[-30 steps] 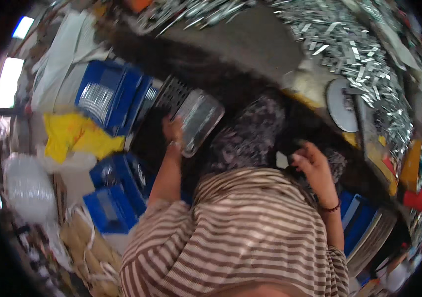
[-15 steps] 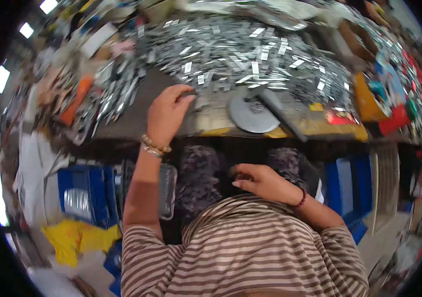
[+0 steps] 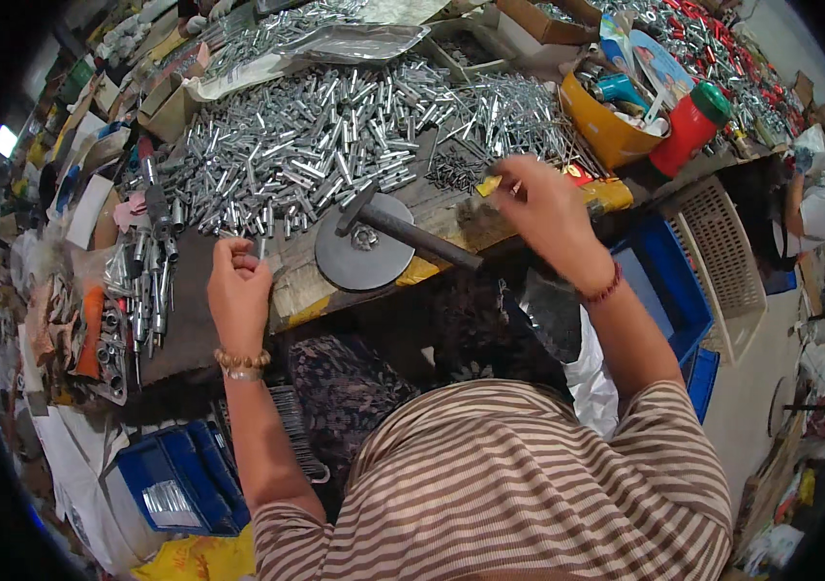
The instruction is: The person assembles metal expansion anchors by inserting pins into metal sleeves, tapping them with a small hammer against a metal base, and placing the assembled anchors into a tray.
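My left hand (image 3: 240, 292) is at the near edge of a pile of short shiny metal tubes (image 3: 345, 126). Its fingers are pinched, with one small metal tube (image 3: 262, 248) at the thumb and fingertips. To the right, my right hand (image 3: 550, 221) hovers over the front of the bench, its finger and thumb closed on a small yellow piece (image 3: 487, 185). Between the hands lies a round grey metal disc (image 3: 345, 257), and a hammer (image 3: 408, 232) rests across it, handle toward the right.
Dark small screws (image 3: 453, 171) lie beside the pile. A yellow bowl (image 3: 606, 126) and a red jar with a green lid (image 3: 691, 131) stand at the right. Sockets and tools (image 3: 146, 290) crowd the left. Blue crates (image 3: 185, 474) sit below the bench. Another person (image 3: 824, 198) is far right.
My right hand has risen from my lap to the small yellow piece on the bench. My left hand has closed at the tube pile. The whole view has turned toward the right.
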`<action>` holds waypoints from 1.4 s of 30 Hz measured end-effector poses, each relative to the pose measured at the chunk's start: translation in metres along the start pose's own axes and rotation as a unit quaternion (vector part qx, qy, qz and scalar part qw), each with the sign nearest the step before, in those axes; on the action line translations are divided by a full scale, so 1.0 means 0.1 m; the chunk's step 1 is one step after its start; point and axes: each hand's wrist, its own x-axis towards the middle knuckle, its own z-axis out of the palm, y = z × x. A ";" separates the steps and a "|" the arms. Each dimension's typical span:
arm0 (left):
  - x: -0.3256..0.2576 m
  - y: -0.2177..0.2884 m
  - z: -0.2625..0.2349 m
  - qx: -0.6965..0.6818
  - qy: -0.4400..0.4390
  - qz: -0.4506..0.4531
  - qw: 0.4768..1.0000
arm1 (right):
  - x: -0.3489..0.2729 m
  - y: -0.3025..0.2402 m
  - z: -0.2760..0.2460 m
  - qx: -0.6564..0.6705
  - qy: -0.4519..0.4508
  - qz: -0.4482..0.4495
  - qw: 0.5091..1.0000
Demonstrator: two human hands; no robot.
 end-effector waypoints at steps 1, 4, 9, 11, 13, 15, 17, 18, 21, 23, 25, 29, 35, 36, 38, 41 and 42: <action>-0.07 0.06 0.00 -0.081 -0.017 0.011 0.997 | 0.09 0.14 0.01 -0.072 0.015 -0.003 0.997; -0.27 0.32 0.01 -0.185 -0.072 0.031 0.980 | 0.23 0.41 0.14 -0.181 0.033 0.003 0.983; -0.42 0.50 0.13 -0.192 -0.157 0.106 0.963 | 0.25 0.56 0.21 -0.177 0.024 -0.008 0.984; -0.43 0.54 0.11 -0.183 -0.150 0.119 0.964 | 0.24 0.50 0.09 -0.182 0.018 0.007 0.983; -0.41 0.53 0.12 -0.107 -0.163 0.196 0.961 | 0.23 0.39 -0.16 -0.100 0.045 0.004 0.994; -0.41 0.55 0.11 -0.102 -0.167 0.186 0.963 | 0.27 0.27 -0.37 -0.057 0.043 -0.003 0.997; -0.40 0.55 0.14 -0.097 -0.173 0.178 0.964 | 0.32 0.15 -0.51 -0.004 -0.006 -0.030 1.000; -0.41 0.56 0.15 -0.105 -0.161 0.186 0.964 | 0.34 0.10 -0.54 -0.020 -0.040 -0.020 0.999; -0.44 0.56 0.19 -0.109 -0.141 0.178 0.968 | 0.41 -0.01 -0.48 0.007 -0.077 -0.031 0.996; -0.46 0.58 0.20 -0.105 -0.133 0.161 0.972 | 0.44 0.05 -0.37 0.026 -0.069 -0.022 0.997; -0.48 0.60 0.19 -0.115 -0.133 0.145 0.974 | 0.43 0.10 -0.26 0.047 -0.064 -0.012 0.997; -0.50 0.59 0.19 -0.123 -0.117 0.152 0.974 | 0.37 0.26 0.03 0.074 -0.066 0.077 0.992; -0.52 0.58 0.22 -0.143 -0.118 0.147 0.972 | 0.09 -0.41 0.35 0.026 -0.082 -0.220 0.972; -0.53 0.55 0.22 -0.140 -0.117 0.144 0.973 | 0.03 -0.50 0.43 0.030 -0.084 -0.220 0.971; -0.52 0.54 0.23 -0.138 -0.111 0.168 0.970 | -0.04 -0.62 0.57 0.047 -0.071 -0.224 0.971; -0.53 0.52 0.23 -0.110 -0.102 0.176 0.973 | -0.06 -0.70 0.70 0.018 -0.038 -0.236 0.971; -0.54 0.52 0.23 -0.109 -0.102 0.175 0.973 | -0.07 -0.73 0.74 0.019 -0.039 -0.236 0.971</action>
